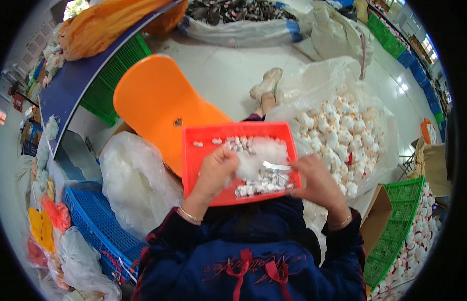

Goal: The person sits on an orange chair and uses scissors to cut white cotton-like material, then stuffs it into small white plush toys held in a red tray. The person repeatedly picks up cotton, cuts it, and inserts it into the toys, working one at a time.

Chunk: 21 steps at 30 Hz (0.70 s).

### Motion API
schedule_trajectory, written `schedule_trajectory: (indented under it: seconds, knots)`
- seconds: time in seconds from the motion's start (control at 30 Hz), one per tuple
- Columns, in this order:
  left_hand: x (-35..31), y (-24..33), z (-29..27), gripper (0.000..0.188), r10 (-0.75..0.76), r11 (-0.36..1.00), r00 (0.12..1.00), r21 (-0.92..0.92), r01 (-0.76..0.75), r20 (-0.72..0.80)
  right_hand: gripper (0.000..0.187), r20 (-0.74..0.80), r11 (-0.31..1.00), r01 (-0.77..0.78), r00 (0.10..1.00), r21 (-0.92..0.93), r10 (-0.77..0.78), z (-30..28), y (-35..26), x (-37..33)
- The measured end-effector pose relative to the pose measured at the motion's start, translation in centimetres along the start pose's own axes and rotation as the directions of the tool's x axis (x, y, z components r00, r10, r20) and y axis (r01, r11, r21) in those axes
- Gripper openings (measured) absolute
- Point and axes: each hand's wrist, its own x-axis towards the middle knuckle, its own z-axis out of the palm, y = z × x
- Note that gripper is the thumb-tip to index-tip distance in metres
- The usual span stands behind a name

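Observation:
A red tray (189,150) rests on my lap. In it lie several small white-and-grey pieces (261,184) and a mound of white fluffy stuffing (268,149). Over the tray's left half, my left hand (216,171) is closed in a pinch on a tuft of white stuffing (248,167). At the right rim my right hand (319,181) has its fingers closed round one end of a shiny, narrow metal tool (276,166) that looks like tweezers. The tool's other end points left toward the tuft. The tool's exact shape is hard to make out.
An orange chair (158,95) stands ahead left. A clear bag of stuffing (135,180) sits beside a blue crate (95,215). At right, small white plush pieces (341,133) fill an open plastic bag, near a green crate (396,220). A sack of dark pieces (238,32) lies farther off.

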Motion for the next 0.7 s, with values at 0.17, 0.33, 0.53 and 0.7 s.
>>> schedule_trajectory:
  seconds: [0.17,0.33,0.53,0.7]
  knots:
    - [0.0,-0.3,1.0,0.002,-0.051,0.978,0.999,-0.200,0.051,0.005,0.062,-0.122,0.998,0.059,0.991,-0.028,-0.062,-0.5,-1.4,0.1]
    - [0.0,0.0,0.2,0.008,-0.073,0.952,0.984,-0.281,0.118,0.165,0.042,-0.034,0.992,0.005,0.999,-0.128,-0.009,0.5,-0.5,0.3]
    - [-0.1,-0.7,1.4,0.010,-0.047,0.998,0.995,-0.031,0.050,0.086,0.037,0.117,0.999,0.026,0.993,-0.048,-0.020,0.5,-0.7,1.2]
    - [0.5,-1.1,0.8,0.006,0.016,0.970,0.996,0.241,-0.037,0.089,0.049,0.107,1.000,0.004,0.994,0.023,-0.007,1.4,0.3,0.6]
